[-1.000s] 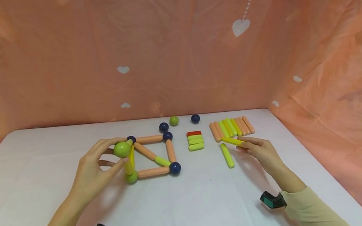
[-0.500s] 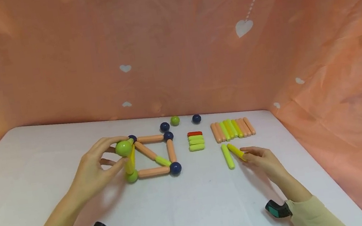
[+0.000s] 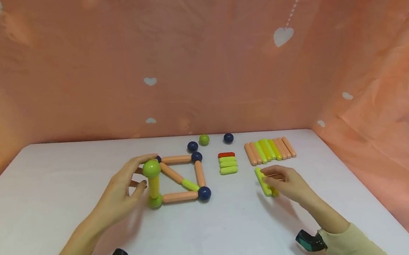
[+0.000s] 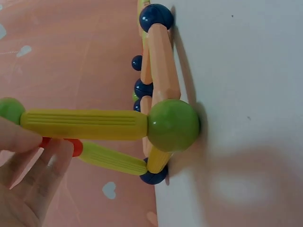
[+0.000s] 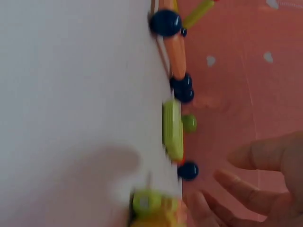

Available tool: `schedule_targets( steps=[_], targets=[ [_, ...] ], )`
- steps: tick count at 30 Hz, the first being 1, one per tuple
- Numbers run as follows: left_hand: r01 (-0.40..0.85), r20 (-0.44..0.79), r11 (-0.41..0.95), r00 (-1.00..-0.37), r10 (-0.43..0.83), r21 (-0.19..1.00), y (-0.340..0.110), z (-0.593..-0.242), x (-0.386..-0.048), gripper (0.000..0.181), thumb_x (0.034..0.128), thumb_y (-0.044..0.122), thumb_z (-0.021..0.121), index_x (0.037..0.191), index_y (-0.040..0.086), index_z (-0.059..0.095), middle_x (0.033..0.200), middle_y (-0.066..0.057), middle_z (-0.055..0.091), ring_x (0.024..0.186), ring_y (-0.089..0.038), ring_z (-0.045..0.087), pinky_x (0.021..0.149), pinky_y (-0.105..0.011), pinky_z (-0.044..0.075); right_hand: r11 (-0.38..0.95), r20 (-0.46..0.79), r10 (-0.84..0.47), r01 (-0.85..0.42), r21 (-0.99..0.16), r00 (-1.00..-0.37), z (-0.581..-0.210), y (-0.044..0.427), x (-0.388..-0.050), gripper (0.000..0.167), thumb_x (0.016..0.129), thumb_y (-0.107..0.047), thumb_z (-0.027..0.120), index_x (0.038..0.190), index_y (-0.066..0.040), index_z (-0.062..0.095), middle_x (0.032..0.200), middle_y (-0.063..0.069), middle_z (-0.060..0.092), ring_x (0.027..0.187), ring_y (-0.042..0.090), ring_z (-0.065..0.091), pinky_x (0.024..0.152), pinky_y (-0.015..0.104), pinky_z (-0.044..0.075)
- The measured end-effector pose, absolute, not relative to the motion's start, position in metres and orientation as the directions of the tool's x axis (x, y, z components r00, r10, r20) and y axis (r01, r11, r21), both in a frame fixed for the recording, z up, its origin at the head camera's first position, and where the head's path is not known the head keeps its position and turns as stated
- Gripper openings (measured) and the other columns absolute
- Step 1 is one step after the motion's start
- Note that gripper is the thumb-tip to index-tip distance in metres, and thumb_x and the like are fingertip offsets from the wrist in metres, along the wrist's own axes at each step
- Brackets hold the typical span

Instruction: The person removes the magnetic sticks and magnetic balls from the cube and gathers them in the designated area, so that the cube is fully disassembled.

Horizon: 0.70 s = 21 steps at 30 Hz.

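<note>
head view first: the yellow stick (image 3: 274, 192) that was out at an angle half a second ago now lies right alongside the lime stick (image 3: 266, 189) on the table (image 3: 226, 236), mostly under the right hand (image 3: 289, 183). so those 2 look paired up, which i'd read as parts being gathered for the build. right fingers are parted and loose over them. left hand (image 3: 122, 194) is at the near left corner of the ball-and-stick frame (image 3: 180, 196), by the top green ball (image 3: 151, 168), and its thumb has come away from the upright yellow post (image 3: 154, 188) a bit. around them: a row of 9 or so long sticks (image 3: 271, 150), 4 short sticks (image 3: 227, 163) sitting between the frame and the right hand, and 3 loose balls (image 3: 228, 138) at the back. left hand partly blocks the frame's far left corner. left wrist view: fingers curl round a red piece (image 4: 76, 147) at the end of a sloping lime bar (image 4: 113, 158). right wrist view: blurry, fingers spread, no stick visibly gripped, the paired sticks cut off at the bottom edge.
</note>
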<state>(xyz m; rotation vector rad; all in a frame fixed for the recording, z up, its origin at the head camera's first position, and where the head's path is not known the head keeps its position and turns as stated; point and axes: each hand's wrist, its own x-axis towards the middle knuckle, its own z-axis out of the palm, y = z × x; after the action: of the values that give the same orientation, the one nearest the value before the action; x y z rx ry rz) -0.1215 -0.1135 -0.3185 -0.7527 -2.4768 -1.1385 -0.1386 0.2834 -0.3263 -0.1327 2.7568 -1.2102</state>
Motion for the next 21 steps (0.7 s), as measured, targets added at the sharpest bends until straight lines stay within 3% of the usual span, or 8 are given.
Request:
schedule_targets(
  steps=[4,10,15,21],
  targets=[
    [0.570,0.473,0.552,-0.819,0.325,0.608,-0.111,-0.320,-0.128,0.061,0.0800,-0.016,0.055,0.135,0.011,0.049,0.128,-0.008,0.057,0.101,-0.022,0.057,0.075,-0.033,0.055,0.589,-0.074,-0.243,-0.086,-0.804,-0.967,-0.329,0.253,-0.147,0.034,0.093,-0.014,0.060,0.122,0.004,0.060,0.120,0.021,0.062,0.102,0.028,0.062,0.081,0.032,0.054],
    [0.540,0.435,0.581,-0.840,0.325,0.608,-0.113,-0.328,-0.145,0.045,0.0799,-0.015,0.058,0.122,0.002,0.058,0.117,-0.012,0.062,0.105,-0.029,0.057,0.080,-0.041,0.054,0.533,-0.082,-0.405,-0.163,-0.830,-0.911,-0.340,0.208,-0.158,0.039,0.092,-0.015,0.062,0.127,0.002,0.057,0.124,0.022,0.060,0.106,0.033,0.062,0.087,0.039,0.054],
    [0.470,0.358,0.607,-0.882,0.305,0.641,-0.114,-0.334,-0.158,0.043,0.0818,-0.014,0.060,0.122,0.000,0.060,0.122,-0.019,0.061,0.115,-0.040,0.052,0.094,-0.056,0.045,0.592,-0.140,-0.387,-0.129,-0.796,-0.911,-0.348,0.179,-0.160,0.042,0.088,-0.024,0.069,0.128,-0.012,0.060,0.121,0.013,0.062,0.107,0.029,0.060,0.088,0.042,0.053],
    [0.430,0.324,0.605,-0.903,0.283,0.670,-0.116,-0.336,-0.160,0.041,0.0844,-0.012,0.061,0.123,0.001,0.061,0.125,-0.021,0.060,0.121,-0.044,0.051,0.100,-0.061,0.039,0.635,-0.059,-0.401,-0.231,-0.738,-0.914,-0.351,0.162,-0.161,0.040,0.087,-0.026,0.071,0.123,-0.011,0.062,0.109,0.009,0.066,0.096,0.022,0.062,0.079,0.035,0.053]
  ],
)
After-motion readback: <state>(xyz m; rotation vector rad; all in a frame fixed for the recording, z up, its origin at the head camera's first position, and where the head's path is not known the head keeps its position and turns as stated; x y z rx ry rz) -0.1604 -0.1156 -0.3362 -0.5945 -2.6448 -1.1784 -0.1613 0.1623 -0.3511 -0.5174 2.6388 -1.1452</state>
